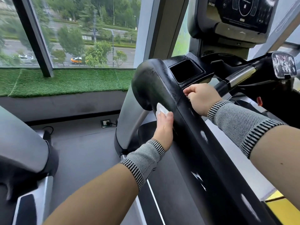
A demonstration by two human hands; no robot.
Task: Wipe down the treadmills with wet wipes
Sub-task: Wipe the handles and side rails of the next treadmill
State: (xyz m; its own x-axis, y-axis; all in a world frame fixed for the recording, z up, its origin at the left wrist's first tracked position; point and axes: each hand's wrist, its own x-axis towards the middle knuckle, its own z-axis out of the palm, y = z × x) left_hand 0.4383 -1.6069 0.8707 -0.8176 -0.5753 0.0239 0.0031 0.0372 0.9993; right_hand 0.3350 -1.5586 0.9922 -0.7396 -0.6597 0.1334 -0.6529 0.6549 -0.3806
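Treadmill (203, 151), black, glossy, one long side rail running from the lower right corner up to a rounded end cap; its lower end was cut off by the bottom edge. Console (243, 12) cropped at the top edge, its markings too blurred to read. Recessed cup pocket (185, 70) sat just behind the end cap, its inside too dark to make out.

Wet wipe (161, 110), white, crumpled, small; only a bunched part showed above the fingers, pressed to the rail's outer left face under the end cap. Left hand (164, 127) gripped the wipe, fingers largely hidden behind the rail. Right hand (201, 98) rested on the rail's upper inner edge, fingers curled over it; whether it held anything could not be told. Both wrists wore grey knit bands.

Second treadmill (24, 151), blurred, cut off at the left edge.
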